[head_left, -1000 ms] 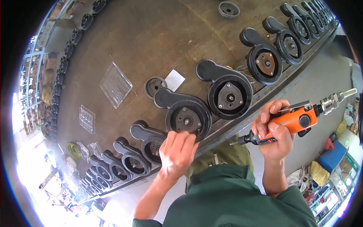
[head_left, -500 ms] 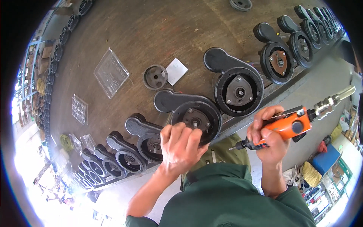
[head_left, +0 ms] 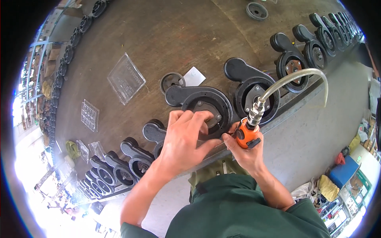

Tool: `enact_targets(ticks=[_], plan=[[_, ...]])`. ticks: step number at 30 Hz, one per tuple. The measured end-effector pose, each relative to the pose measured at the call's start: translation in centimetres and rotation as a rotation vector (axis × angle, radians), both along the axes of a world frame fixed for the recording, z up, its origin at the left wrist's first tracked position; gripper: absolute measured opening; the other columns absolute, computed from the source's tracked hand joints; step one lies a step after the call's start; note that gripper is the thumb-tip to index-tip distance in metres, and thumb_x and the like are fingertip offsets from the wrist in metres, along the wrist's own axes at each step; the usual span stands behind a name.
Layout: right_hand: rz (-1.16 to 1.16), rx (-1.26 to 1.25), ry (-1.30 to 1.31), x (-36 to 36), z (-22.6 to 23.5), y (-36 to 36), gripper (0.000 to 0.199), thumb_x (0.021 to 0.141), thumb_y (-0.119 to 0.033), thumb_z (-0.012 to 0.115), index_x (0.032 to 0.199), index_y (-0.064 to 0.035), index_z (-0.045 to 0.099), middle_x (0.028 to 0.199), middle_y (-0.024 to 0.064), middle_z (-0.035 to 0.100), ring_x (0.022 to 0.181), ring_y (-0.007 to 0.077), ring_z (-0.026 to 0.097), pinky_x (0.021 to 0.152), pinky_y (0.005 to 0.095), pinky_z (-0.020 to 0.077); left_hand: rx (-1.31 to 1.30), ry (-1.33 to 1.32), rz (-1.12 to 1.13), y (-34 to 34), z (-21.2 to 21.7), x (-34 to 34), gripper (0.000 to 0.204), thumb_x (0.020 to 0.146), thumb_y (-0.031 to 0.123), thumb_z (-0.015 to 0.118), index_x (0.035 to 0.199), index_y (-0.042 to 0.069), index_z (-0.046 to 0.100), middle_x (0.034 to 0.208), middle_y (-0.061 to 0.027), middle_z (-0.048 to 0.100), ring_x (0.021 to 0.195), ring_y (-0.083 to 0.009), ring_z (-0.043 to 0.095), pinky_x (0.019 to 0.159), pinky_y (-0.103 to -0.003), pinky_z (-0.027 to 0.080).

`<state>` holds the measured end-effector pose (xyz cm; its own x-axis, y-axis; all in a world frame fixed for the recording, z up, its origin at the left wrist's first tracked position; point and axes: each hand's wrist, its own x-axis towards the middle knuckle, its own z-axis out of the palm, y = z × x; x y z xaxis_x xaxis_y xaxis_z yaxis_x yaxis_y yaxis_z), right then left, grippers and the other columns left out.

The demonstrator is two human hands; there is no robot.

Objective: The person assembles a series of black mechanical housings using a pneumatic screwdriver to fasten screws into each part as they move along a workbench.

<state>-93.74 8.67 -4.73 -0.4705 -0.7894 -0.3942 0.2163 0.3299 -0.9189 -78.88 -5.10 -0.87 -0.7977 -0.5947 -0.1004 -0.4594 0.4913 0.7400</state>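
Note:
In my right hand (head_left: 247,152) is an orange pneumatic screwdriver (head_left: 245,137), its metal hose fitting pointing up and away from me. A clear air hose (head_left: 295,75) arches off it to the right. The screwdriver's tip is hidden. My left hand (head_left: 180,137) hovers over the near black blower housing (head_left: 198,93), thumb apart from the bent fingers. Its fingertips reach over the dark round recess, where a metal plate (head_left: 207,108) with screws shows in part. I see nothing held between them. To the right stands a similar housing (head_left: 240,69) with a three-cornered plate.
More black housings (head_left: 135,154) line the bench edge on both sides. Farther in on the brown bench (head_left: 178,43) lie a round metal pulley-like part (head_left: 171,81), a white paper (head_left: 194,76), clear plastic trays (head_left: 126,79) and another round part (head_left: 256,12).
My right hand has brought the screwdriver left to the near housing and turned it, so its hose end now points away. My left hand has loosened, its thumb swinging out to the right.

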Motion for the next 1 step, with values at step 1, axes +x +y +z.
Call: enact_targets(ticks=[1], plan=[[0.001, -0.004, 0.003, 0.11, 0.12, -0.17, 0.022, 0.084, -0.007, 0.083, 0.089, -0.0014, 0.063, 0.070, -0.0030, 0.057, 0.064, 0.0039, 0.049, 0.058, 0.0233, 0.0416, 0.085, -0.007, -0.021, -0.60, 0.13, 0.55, 0.056, 0.075, 0.021, 0.087, 0.123, 0.006, 0.061, 0.092, -0.0036, 0.072, 0.096, -0.0227, 0.061, 0.096, -0.042, 0.039]])
